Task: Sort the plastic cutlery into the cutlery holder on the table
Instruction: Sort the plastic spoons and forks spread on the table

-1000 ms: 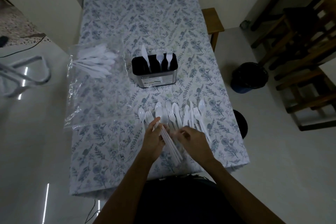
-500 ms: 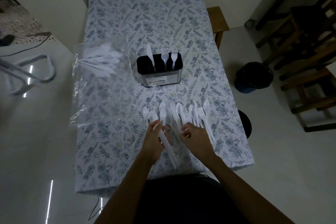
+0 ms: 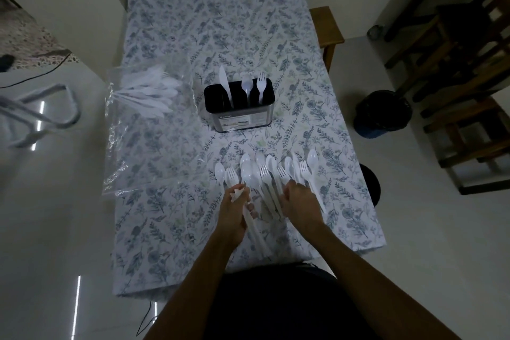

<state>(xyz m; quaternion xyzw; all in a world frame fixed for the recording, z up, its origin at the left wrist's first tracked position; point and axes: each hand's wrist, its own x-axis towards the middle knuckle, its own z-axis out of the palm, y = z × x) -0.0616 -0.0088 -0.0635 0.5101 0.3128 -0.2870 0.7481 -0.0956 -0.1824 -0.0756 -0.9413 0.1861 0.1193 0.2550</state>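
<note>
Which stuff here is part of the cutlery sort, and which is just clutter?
Job: cutlery holder; loose cutlery; bundle gripped by left hand; right hand on the pile; bagged cutlery.
Clutter: bin; wooden chairs; stool.

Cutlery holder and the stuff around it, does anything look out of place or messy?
Nothing looks spilled or broken. The cutlery holder stands upright with a knife, a spoon and a fork in separate slots. One oddity: a clear plastic bag with more white cutlery hangs partly over the table's left edge.
</note>
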